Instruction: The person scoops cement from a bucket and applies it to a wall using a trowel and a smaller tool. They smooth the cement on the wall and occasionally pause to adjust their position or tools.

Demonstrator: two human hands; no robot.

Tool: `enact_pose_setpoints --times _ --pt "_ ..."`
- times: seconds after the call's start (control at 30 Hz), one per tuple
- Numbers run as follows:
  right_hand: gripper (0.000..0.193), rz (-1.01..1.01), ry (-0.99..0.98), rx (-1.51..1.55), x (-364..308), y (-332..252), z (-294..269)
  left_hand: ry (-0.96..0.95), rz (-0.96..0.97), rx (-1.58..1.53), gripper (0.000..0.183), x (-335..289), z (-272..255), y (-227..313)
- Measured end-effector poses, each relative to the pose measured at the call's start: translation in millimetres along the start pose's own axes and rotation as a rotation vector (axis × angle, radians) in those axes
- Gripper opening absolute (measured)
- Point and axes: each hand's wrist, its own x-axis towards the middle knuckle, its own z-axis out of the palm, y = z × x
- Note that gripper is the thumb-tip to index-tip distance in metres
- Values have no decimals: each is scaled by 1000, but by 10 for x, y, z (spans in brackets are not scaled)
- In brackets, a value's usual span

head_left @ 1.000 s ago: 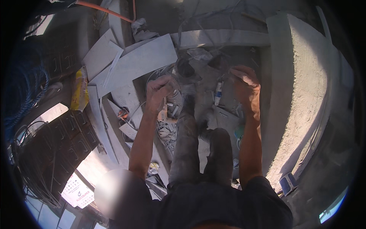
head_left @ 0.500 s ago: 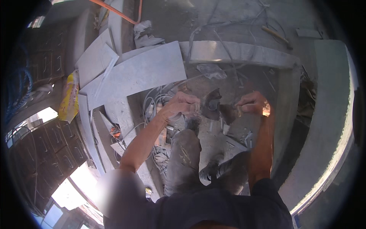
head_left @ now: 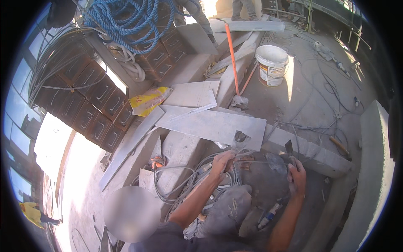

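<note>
My left hand [head_left: 223, 163] is closed around the handle of a putty knife. Its grey blade carries a dark lump of paste [head_left: 240, 137] and stands out in front of the long grey board, so the blade's outline is hard to make out. Farther right, my right hand [head_left: 297, 176] grips a second putty knife [head_left: 289, 147], its dark blade pointing up and away from me. The two tools are apart. Below my hands are my bent knee [head_left: 231, 206] and loose grey cables [head_left: 180, 170].
The long grey board [head_left: 201, 126] lies across concrete ledges beside a yellow bag [head_left: 149, 101]. Beyond stand an orange bar [head_left: 231, 54] and a white bucket [head_left: 270, 69]. Wooden drawers [head_left: 90, 113] and coiled blue rope [head_left: 130, 21] are at left. A hammer [head_left: 339, 145] lies right. People's legs [head_left: 195, 17] show far back.
My view has swung up and left, bringing the bucket, rope and drawers into sight. The two putty knives, close together before, are now farther apart; both remain in my hands.
</note>
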Motion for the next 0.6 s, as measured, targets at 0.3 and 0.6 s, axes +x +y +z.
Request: enact_pose_setpoints --times 0.3,0.6 --pt "55 -130 -247 -25 85 -695 1054 249 85 58 23 -409 -367 1" --pt "44 -428 -513 -326 764 -1639 2066 72 44 228 32 490 -38 162"
